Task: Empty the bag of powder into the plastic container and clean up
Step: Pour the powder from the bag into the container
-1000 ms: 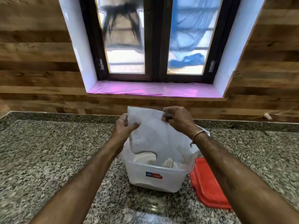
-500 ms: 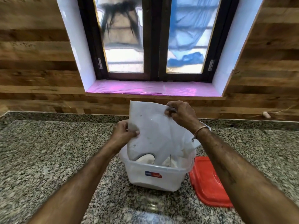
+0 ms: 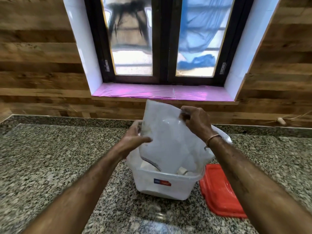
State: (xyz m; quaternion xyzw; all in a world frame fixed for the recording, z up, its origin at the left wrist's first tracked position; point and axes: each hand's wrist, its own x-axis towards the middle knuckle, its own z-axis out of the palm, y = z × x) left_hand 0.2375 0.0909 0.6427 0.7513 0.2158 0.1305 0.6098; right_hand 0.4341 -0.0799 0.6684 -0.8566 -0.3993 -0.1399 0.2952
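Observation:
A translucent white plastic bag (image 3: 170, 137) is held upended over a clear plastic container (image 3: 162, 184) that stands on the granite counter, the bag's mouth hanging inside it. White powder shows through the container's lower wall and under the bag's mouth. My right hand (image 3: 194, 122) pinches the bag's raised upper edge. My left hand (image 3: 133, 139) holds the bag's left side, thumb across the front and fingers behind. The container's red lid (image 3: 219, 190) lies flat on the counter just to its right.
The speckled granite counter (image 3: 50, 166) spreads wide to the left and right. Behind it rise a wood-panelled wall and a window with a pink-covered sill (image 3: 152, 92). A small pale object with a cord (image 3: 281, 121) lies at the counter's back right.
Both hands have raised the bag a little and tilted it; my left hand has slid down its left side while my right keeps pinching the top edge.

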